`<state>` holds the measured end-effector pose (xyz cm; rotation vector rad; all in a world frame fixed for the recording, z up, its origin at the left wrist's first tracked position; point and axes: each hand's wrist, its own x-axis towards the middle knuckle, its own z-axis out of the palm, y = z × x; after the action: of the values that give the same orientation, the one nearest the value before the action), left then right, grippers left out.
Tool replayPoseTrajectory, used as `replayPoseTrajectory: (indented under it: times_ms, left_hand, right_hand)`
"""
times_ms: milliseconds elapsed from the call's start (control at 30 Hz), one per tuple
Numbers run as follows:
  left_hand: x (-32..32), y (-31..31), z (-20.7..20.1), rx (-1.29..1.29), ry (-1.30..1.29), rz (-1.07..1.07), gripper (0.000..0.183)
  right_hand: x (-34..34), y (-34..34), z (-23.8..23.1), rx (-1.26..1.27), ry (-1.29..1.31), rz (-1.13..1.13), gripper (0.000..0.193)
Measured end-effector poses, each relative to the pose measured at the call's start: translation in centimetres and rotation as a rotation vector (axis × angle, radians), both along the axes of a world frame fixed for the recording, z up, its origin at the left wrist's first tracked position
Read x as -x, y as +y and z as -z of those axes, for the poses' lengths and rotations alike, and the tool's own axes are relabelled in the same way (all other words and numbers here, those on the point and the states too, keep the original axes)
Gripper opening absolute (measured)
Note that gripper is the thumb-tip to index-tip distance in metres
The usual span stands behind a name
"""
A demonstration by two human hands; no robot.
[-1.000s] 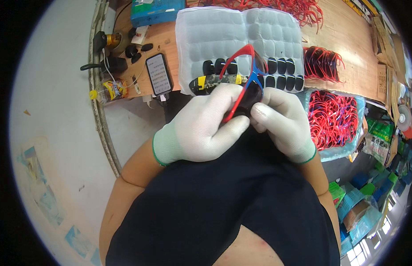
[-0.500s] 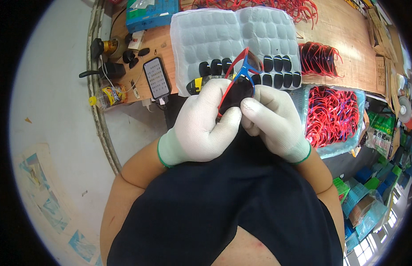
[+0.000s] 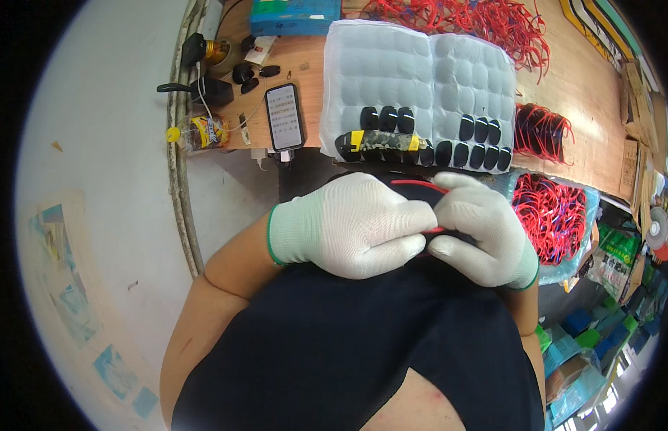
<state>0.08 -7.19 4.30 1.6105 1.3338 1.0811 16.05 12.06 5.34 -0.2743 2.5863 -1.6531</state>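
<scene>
Both hands wear white knit gloves with green cuffs and meet in front of my chest. Between them is a pair of red-framed sunglasses (image 3: 420, 184), of which only thin red strips show; the gloves hide the rest. My left hand (image 3: 366, 224) is closed, thumb and fingers pinching the frame. My right hand (image 3: 485, 228) grips its other side, fingers curled and thumb beneath. Beyond the hands lies a pale moulded tray (image 3: 377, 61) with dark lenses (image 3: 481, 129) in its near rows. A black-and-yellow cylindrical object (image 3: 383, 141) rests across its near edge.
On the left are a phone (image 3: 284, 118), a plastic bottle (image 3: 205, 133) and a blue box (image 3: 294, 18). Red frames lie heaped at the back (image 3: 478, 25), lined up in a row (image 3: 542, 133), and piled in a blue-lined bin (image 3: 553, 215) at the right.
The sunglasses have turned from upright, with a blue bridge and dark lens showing, to low and mostly hidden. Both hands appear shifted right and closer together; the whole view has shifted too.
</scene>
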Motion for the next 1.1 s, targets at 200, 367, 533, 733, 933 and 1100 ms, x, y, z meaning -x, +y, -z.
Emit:
replayPoseTrajectory:
  times_ms: [200,367,533,733,933,1100]
  left_hand:
    - [-0.7,-1.3,0.0,0.184,-0.055,-0.035,0.017]
    - [-0.6,-2.0,-0.2,0.221,-0.074,-0.089,0.018]
    - [-0.4,-2.6,-1.2,0.241,-0.104,-0.119,0.018]
    - [0.5,-3.4,-1.9,0.262,-0.164,-0.079,0.019]
    - [0.4,-1.5,-0.1,0.152,-0.095,-0.100,0.018]
    - [-0.8,-1.0,1.3,0.101,-0.180,-0.143,0.019]
  right_hand:
    - [0.6,-1.4,-0.1,0.042,-0.098,0.030,0.015]
    - [1.1,-2.2,-0.4,0.032,-0.098,0.059,0.016]
    - [1.4,-2.3,-0.3,0.099,0.006,0.085,0.017]
    - [1.8,-2.4,0.3,0.172,-0.039,0.040,0.016]
    - [2.5,-2.1,0.1,0.196,-0.239,0.122,0.020]
    - [2.9,-0.2,-0.6,0.074,-0.290,0.003,0.024]
